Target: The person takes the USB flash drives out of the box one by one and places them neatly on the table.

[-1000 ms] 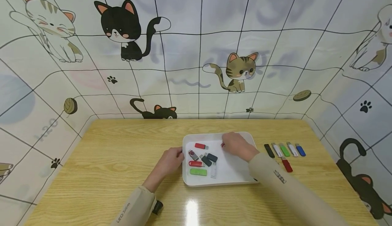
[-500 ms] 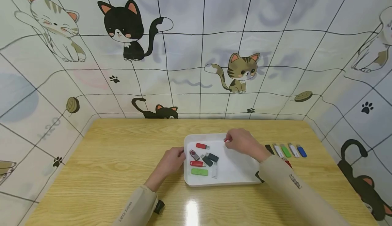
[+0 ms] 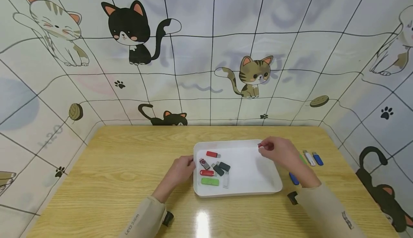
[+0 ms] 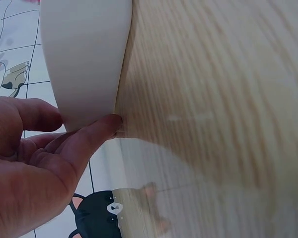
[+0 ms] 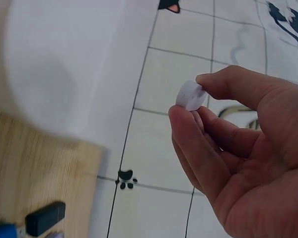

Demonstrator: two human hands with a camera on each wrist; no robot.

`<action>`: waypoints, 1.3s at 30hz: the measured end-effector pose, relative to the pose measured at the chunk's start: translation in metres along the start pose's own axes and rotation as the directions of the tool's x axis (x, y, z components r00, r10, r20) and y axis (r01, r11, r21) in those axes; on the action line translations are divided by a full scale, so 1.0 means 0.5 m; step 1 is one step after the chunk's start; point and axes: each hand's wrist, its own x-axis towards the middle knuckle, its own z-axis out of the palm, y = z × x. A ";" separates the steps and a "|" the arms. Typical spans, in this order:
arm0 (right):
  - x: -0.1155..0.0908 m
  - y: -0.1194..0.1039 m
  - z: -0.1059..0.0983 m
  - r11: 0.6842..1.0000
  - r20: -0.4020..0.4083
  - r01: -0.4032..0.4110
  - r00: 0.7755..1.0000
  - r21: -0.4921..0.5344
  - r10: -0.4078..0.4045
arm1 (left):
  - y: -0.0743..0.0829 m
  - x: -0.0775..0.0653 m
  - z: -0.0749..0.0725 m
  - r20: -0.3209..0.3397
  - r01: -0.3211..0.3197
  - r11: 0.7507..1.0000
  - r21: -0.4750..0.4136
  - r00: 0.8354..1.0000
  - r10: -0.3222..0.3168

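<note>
Right hand (image 3: 281,153) pinches a small USB stick (image 5: 189,96) between fingertips, scant hold could let it slip; left hand (image 3: 180,169) grips side of tray (image 3: 255,175).

wooden table (image 3: 129,159), gridded backdrop (image 3: 193,55), black-and-white cartoon cat (image 3: 129,24), striped brown kitten (image 3: 254,74), olive yarn ball (image 3: 75,112)

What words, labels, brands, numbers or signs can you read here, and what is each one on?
"Lets", on the left sleeve; a second word starting with "S" follows, too blurred to be sure of.
Dark lettering on the right sleeve: too blurred to read.
Faint characters low on the left of the wall: too pale to read surely.
USB sticks: no text I can make out.
</note>
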 end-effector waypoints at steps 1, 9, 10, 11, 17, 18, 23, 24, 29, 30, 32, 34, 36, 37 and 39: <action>-0.008 0.007 -0.006 1.000 -0.012 -0.009 1.000 0.001 0.009 | 0.001 0.000 0.000 -0.003 -0.005 1.000 0.004 1.000 0.005; -0.061 0.068 -0.039 0.995 -0.036 -0.097 0.995 0.004 0.097 | 0.005 0.000 0.000 -0.002 0.010 1.000 0.008 1.000 -0.010; -0.066 0.078 -0.042 0.995 -0.037 -0.105 0.994 0.004 0.105 | 0.005 0.001 0.001 0.002 0.013 1.000 0.006 1.000 -0.013; -0.072 0.087 -0.045 0.994 -0.038 -0.110 0.993 0.002 0.110 | 0.006 0.001 0.001 0.006 0.015 1.000 0.001 1.000 -0.015; -0.099 0.137 -0.058 0.987 -0.038 -0.162 0.986 0.017 0.162 | 0.008 0.001 0.003 0.015 0.021 1.000 -0.012 1.000 -0.021; -0.101 0.144 -0.058 0.985 -0.038 -0.169 0.985 0.020 0.170 | 0.007 0.001 0.003 0.015 0.019 1.000 -0.011 1.000 -0.019; -0.110 0.173 -0.053 0.977 -0.016 -0.213 0.977 0.009 0.214 | 0.005 0.000 0.002 0.009 0.022 1.000 -0.012 1.000 -0.022; -0.111 0.179 -0.052 0.975 -0.010 -0.221 0.975 0.003 0.221 | 0.005 0.000 0.001 0.007 0.020 1.000 -0.009 1.000 -0.020; -0.121 0.208 -0.046 0.972 0.015 -0.236 0.972 -0.021 0.236 | 0.001 -0.001 0.001 0.008 0.031 1.000 -0.007 1.000 -0.031; -0.124 0.214 -0.045 0.972 0.016 -0.232 0.972 -0.024 0.233 | 0.000 -0.001 0.000 0.009 0.028 1.000 -0.010 1.000 -0.028; -0.130 0.228 -0.046 0.972 0.021 -0.232 0.972 -0.030 0.232 | 0.000 -0.001 0.000 0.007 0.018 1.000 -0.011 1.000 -0.018; -0.137 0.239 -0.050 0.972 0.027 -0.232 0.972 -0.039 0.233 | 0.000 -0.001 -0.001 0.009 0.016 1.000 -0.013 1.000 -0.016; -0.142 0.249 -0.055 0.970 0.029 -0.237 0.971 -0.056 0.239 | 0.001 0.000 -0.001 0.012 0.017 1.000 -0.017 1.000 -0.017; -0.144 0.254 -0.057 0.968 0.029 -0.243 0.969 -0.066 0.245 | 0.001 0.000 0.000 0.013 0.018 1.000 -0.019 1.000 -0.017; -0.148 0.261 -0.060 0.965 0.029 -0.245 0.968 -0.095 0.248 | 0.001 0.001 0.001 0.017 0.021 1.000 -0.021 1.000 -0.020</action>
